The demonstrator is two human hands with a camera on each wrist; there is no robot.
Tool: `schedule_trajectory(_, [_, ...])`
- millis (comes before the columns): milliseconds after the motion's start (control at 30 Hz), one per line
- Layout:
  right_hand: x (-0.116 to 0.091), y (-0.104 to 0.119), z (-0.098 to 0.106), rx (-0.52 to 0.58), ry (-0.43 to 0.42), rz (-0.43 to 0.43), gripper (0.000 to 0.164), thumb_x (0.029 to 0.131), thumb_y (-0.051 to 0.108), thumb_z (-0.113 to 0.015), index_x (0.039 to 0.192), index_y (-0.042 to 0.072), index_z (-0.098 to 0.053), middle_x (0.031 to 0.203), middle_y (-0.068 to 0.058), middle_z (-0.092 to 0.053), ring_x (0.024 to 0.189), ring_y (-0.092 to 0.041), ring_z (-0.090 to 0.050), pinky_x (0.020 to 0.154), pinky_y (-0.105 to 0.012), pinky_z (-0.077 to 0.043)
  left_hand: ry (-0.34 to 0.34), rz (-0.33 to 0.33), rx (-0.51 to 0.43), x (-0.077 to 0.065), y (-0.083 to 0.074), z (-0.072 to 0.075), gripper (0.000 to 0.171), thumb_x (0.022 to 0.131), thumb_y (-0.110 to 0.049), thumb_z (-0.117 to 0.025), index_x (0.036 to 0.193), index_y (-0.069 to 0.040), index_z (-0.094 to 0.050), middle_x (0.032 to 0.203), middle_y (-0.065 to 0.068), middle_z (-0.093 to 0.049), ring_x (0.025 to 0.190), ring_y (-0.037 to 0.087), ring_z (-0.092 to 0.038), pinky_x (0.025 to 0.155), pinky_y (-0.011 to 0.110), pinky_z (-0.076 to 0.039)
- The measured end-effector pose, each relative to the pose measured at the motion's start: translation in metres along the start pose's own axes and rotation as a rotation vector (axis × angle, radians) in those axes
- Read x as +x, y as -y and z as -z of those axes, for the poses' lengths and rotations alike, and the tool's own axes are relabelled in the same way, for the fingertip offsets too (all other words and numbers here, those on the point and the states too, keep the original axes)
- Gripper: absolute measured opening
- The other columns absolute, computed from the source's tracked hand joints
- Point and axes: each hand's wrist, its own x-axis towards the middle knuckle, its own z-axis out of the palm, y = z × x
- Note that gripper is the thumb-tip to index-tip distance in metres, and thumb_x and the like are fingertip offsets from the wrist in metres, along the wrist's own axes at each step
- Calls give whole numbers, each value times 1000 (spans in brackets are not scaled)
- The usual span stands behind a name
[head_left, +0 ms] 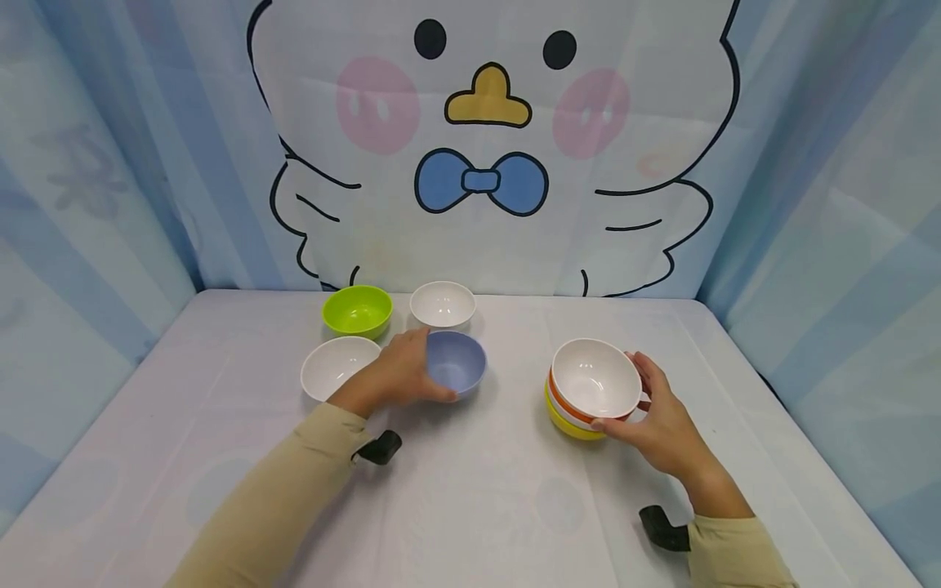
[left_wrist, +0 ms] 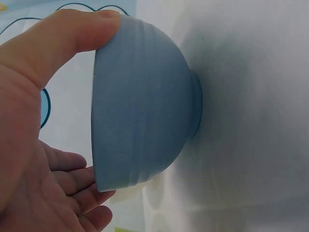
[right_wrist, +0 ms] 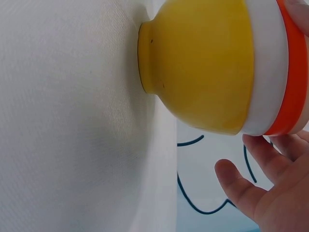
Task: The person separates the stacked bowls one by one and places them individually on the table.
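Observation:
My left hand (head_left: 400, 371) grips a periwinkle-blue bowl (head_left: 459, 359) across its rim. In the left wrist view, the thumb presses one side of the blue bowl (left_wrist: 140, 106) and the fingers rest on the opposite side. My right hand (head_left: 662, 420) holds a stack of bowls near its top, thumb at the near side and fingers round the right side. The white top bowl (head_left: 595, 380) sits over an orange bowl (right_wrist: 293, 72), another white bowl (right_wrist: 268, 63) and a yellow bowl (right_wrist: 207, 63) at the bottom.
Behind the left hand stand a green bowl (head_left: 358, 310) and a white bowl (head_left: 443, 305). Another white bowl (head_left: 334, 367) lies left, partly covered by that hand. The white-covered table (head_left: 478, 506) meets a printed cloth backdrop (head_left: 485, 253) at its far edge.

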Motion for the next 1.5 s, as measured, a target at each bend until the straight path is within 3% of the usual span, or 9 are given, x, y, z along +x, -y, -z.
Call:
schedule_trajectory(433, [0,0,0,-4,1,-4,115,78,23,-88,156,-5,-8,158,-26,-25,139,-45,-32,105,-60,-37,23,-38,10,3,13,11,98,68,-39,-91,142,3,-42,126,18,-57,114,33,-53,97,46,-48])
schedule_trajectory(800, [0,0,-1,-2,3,-16,116,78,24,-88,157,-4,-8,157,-26,-26,137,-45,-33,105,-61,-37,80,-22,-25,2,18,18,103,67,-34,-91,145,5,-37,130,17,-55,115,33,-53,99,47,-47])
schedule_trajectory(1033, [0,-1,0,3,4,-8,115,78,23,-88,157,-4,-8,157,-26,-26,137,-45,-34,105,-61,-37,62,8,-50,-1,15,20,115,67,-39,-92,153,3,-28,137,19,-49,121,34,-48,103,48,-44])
schedule_trajectory(1233, [0,-1,-1,6,2,-16,115,78,23,-87,157,-4,-7,156,-27,-27,135,-46,-34,105,-61,-37,16,-6,-47,-3,11,22,120,69,-42,-91,155,5,-21,149,24,-39,129,37,-43,108,51,-39])
schedule_trajectory(1367, [0,-2,-3,11,0,-18,116,78,23,-88,156,-5,-7,155,-30,-27,135,-46,-35,105,-61,-36,-6,-36,-51,-5,3,22,120,71,-44,-89,156,4,-19,154,25,-33,134,39,-38,110,53,-37])
schedule_trajectory(1500, [2,-3,-5,39,4,-23,120,77,22,-88,156,-6,-3,156,-30,-23,135,-46,-35,104,-60,-36,-11,-92,-118,-6,-6,18,119,72,-42,-89,157,1,-18,157,23,-29,136,38,-36,109,54,-37])
